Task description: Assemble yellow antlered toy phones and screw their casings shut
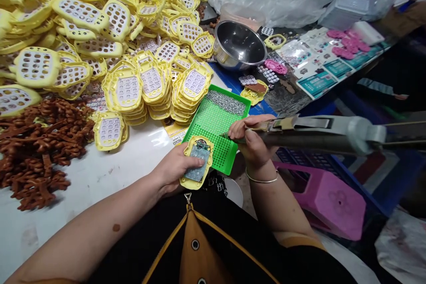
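My left hand (pixel 175 164) grips a yellow plastic toy shell (pixel 189 183) near my lap, its thumb lying across the grey circuit board (pixel 195 169) inside. Wrapped round the front of an electric screwdriver (pixel 299 131) is my right hand (pixel 254 140), a bangle on its wrist. The tool's bit points left over a green perforated tray (pixel 228 166), apart from the shell. Small silvery screws (pixel 226 102) fill the tray's far end. Left of the tray stand stacks of yellow shells with pale keypads (pixel 191 86); one lower stack (pixel 109 131) sits nearer me.
A big heap of yellow shells (pixel 80 13) covers the back left, with brown plastic parts (pixel 43 146) before it. Behind the tray is a metal bowl (pixel 240 46). Printed cards (pixel 337 71) and pink parts (pixel 349 44) lie at right. A pink stool (pixel 337 199) stands below.
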Motion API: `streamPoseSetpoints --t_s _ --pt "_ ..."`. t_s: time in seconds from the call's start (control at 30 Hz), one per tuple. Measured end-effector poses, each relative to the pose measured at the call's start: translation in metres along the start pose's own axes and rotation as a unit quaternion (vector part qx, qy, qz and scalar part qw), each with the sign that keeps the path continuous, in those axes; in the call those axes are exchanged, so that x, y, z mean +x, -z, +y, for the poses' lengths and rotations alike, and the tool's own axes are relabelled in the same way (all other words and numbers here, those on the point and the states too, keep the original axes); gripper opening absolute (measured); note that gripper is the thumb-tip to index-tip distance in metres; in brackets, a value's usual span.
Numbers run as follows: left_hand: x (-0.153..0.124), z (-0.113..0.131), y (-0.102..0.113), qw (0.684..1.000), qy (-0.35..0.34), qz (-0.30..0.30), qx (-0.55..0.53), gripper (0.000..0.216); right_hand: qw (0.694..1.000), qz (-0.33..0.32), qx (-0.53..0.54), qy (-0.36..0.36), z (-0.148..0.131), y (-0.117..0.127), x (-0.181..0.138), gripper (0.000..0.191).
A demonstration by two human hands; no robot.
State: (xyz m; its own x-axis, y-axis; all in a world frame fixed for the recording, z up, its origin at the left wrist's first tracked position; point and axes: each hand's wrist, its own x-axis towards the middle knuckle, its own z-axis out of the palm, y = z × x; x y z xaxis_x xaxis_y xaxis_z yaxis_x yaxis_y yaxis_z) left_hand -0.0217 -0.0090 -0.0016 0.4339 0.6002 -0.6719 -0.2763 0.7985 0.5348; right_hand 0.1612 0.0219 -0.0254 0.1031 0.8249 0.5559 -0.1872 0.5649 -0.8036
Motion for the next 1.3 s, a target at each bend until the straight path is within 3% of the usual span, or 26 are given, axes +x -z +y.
streamPoseSetpoints --t_s 0.43,0.63,0.8,0.93,1.3 --pt "-0.001 0.001 0.001 1.0 -0.012 -0.014 -0.016 0.036 0.999 -0.015 -0.029 -0.034 0.005 0.001 0.004 0.014" --pt "0.001 0.012 0.004 0.992 -0.118 0.033 -0.019 0.036 0.998 0.055 -0.001 0.031 -0.044 -0.021 0.004 0.012" --pt "0.004 0.013 0.007 0.983 -0.171 0.062 -0.018 0.034 0.997 -0.026 0.077 0.018 -0.08 -0.037 -0.009 0.015" --pt "0.004 0.011 0.008 0.982 -0.182 0.046 -0.014 0.033 0.989 -0.075 0.128 0.017 -0.074 -0.041 -0.02 0.02" --pt "0.005 0.011 0.01 0.982 -0.184 0.036 -0.016 0.035 0.989 -0.073 0.132 0.002 -0.064 -0.05 -0.02 0.019"
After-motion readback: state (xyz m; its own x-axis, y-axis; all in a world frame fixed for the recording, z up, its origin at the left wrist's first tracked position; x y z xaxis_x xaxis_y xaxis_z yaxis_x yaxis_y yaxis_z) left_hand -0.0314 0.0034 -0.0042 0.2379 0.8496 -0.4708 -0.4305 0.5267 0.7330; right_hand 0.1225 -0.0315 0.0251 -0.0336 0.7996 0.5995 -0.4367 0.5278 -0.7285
